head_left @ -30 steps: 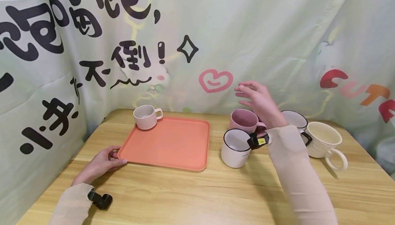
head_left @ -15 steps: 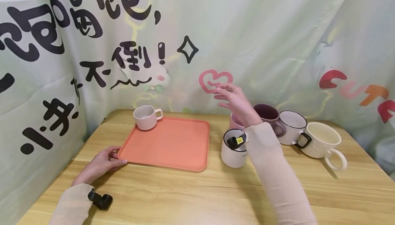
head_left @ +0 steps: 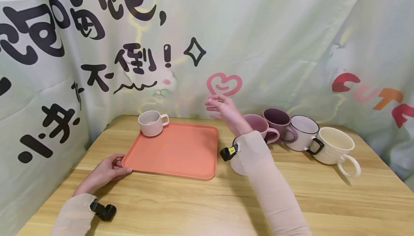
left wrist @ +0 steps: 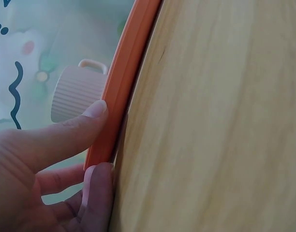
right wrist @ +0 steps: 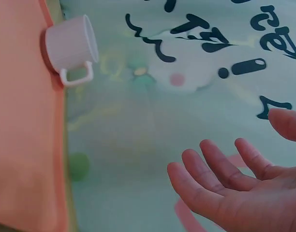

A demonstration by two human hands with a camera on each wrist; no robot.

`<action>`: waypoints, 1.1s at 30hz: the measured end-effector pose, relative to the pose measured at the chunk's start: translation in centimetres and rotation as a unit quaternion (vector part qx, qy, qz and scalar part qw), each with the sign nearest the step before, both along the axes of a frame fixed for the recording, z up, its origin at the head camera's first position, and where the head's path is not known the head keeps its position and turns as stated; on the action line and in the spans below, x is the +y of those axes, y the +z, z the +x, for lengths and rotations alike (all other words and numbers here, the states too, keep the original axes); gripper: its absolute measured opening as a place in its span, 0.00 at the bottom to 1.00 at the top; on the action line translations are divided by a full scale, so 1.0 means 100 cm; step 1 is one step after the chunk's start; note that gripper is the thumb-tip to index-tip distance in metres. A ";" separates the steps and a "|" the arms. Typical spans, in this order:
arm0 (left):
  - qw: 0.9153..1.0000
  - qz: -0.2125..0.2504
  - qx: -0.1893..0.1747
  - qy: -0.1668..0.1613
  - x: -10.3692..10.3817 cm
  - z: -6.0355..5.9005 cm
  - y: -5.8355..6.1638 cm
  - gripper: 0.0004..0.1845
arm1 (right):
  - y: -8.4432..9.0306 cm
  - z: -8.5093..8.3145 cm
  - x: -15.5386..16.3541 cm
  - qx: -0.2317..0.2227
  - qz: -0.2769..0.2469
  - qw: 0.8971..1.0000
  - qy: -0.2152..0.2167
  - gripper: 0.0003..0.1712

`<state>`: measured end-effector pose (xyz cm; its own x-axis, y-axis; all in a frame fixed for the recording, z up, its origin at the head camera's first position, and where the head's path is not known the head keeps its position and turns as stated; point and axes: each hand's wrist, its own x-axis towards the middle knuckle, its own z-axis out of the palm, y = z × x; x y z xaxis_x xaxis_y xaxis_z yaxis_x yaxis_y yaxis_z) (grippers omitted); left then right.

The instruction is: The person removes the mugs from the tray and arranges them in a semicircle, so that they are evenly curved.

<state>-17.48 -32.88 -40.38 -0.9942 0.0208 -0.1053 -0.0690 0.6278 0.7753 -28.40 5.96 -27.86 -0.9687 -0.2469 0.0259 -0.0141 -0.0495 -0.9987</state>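
The left hand [head_left: 105, 173] rests on the table [head_left: 194, 203] at the near left corner of the orange tray [head_left: 174, 153]; the left wrist view shows a thumb and a fingertip pinching the tray's raised rim [left wrist: 120, 92] — the thumb on top, the finger pressed against its underside edge. The tray lies flat toward the table's far left part; a ribbed pale cup [head_left: 150, 122] stands upright in its far left corner, handle turned to the right.

The right hand [head_left: 224, 112] hangs in the air above the tray's far right corner, holding nothing; in the right wrist view the palm is open with the fingers [right wrist: 211, 164] loosely spread and only slightly bent. Its sleeve [head_left: 268, 182] runs back across the table and hides most of a white ribbed mug [head_left: 235, 162] just beside the tray's right edge.

Along the table's far right edge stands a row of mugs — a pink mug [head_left: 258, 126], a dark purple mug [head_left: 279, 122], a white mug with a black rim [head_left: 302, 131] and a cream mug [head_left: 334, 149]; neighbours sit close together. A printed cloth backdrop [head_left: 258, 41] hangs behind the table.
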 end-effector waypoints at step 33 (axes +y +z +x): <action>1.000 0.013 0.005 -0.010 -0.002 0.000 -0.002 0.39 | -0.047 -0.019 -0.072 -0.056 -0.021 0.997 0.045 0.20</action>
<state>-17.51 -33.06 -40.59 -0.9946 0.0432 -0.0941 -0.0485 0.6084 0.7921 -30.31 -1.24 -32.53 -0.9397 -0.3348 -0.0696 0.1044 -0.0871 -0.9907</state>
